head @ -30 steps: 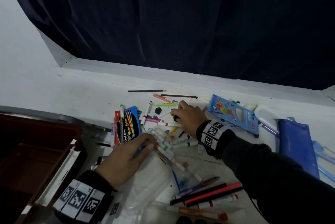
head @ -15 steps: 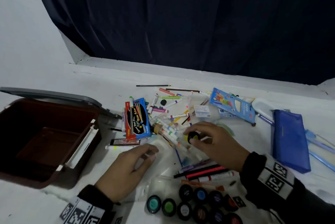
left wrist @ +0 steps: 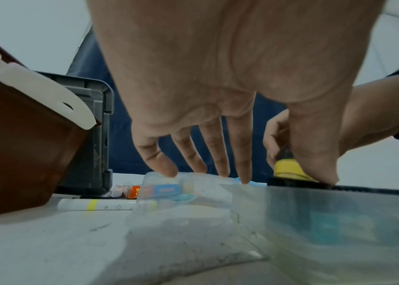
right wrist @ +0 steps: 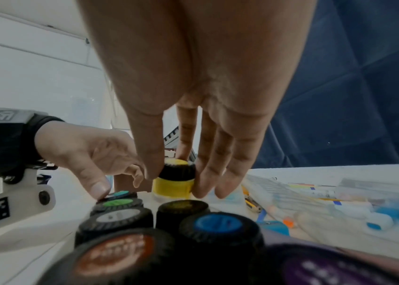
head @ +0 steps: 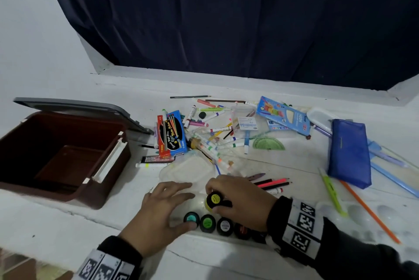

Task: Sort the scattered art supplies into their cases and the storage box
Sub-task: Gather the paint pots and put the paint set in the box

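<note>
My right hand (head: 223, 198) grips a yellow paint jar (head: 214, 199) by its black cap, thumb on one side and fingers on the other, low over a clear plastic case (left wrist: 340, 212). In that case stands a row of black-capped jars: teal (head: 191, 218), green (head: 207, 222), grey (head: 225, 225) and red (head: 242, 229). My left hand (head: 179, 209) lies flat with straight fingers on the clear plastic, its thumb touching the teal cap (right wrist: 118, 193). In the right wrist view the yellow jar (right wrist: 171, 188) sits just behind a dark-capped jar (right wrist: 182, 207) and a blue one (right wrist: 218, 223).
A brown storage box (head: 74, 118) stands open at the left, its grey lid (head: 79, 107) tipped back. Markers (head: 210, 143), a watercolour box (head: 172, 134) and a neon pencil box (head: 283, 116) lie beyond my hands. A blue pencil case (head: 349, 152) lies at the right, with pencils (head: 272, 183) between.
My right hand picked the yellow jar out of the marker pile and brought it toward me to the row of jars. My left hand slid nearer along the clear plastic.
</note>
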Available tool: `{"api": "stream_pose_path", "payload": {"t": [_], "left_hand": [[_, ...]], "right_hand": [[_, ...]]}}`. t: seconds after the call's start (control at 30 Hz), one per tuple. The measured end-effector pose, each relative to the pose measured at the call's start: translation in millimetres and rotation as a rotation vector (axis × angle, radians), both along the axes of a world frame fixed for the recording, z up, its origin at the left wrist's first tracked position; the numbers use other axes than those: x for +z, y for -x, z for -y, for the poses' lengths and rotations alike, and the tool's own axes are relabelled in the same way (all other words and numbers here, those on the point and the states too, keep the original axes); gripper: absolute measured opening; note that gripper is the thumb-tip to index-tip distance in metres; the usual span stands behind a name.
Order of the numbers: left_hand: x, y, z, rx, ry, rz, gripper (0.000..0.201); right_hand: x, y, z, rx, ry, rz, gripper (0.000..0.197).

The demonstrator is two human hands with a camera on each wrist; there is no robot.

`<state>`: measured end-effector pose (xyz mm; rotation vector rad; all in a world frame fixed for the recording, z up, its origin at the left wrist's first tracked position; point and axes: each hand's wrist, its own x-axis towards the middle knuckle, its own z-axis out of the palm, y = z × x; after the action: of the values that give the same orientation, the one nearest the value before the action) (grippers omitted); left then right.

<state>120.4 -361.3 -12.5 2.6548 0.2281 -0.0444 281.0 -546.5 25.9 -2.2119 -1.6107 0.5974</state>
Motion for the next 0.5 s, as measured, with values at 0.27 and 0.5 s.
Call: {"api": "stream_pose_path", "payload": {"t": [0.27, 0.5], "left_hand": [[-1, -4, -9, 0.058, 0.068, 0.077, 0.051], [5, -15, -16, 0.079, 0.074, 0.088, 0.040]], "right_hand": [[6, 9, -10, 0.050, 0.140, 0.134, 0.034], [5, 15, -17, 0.013, 0.152, 0.191, 0.030]]}}
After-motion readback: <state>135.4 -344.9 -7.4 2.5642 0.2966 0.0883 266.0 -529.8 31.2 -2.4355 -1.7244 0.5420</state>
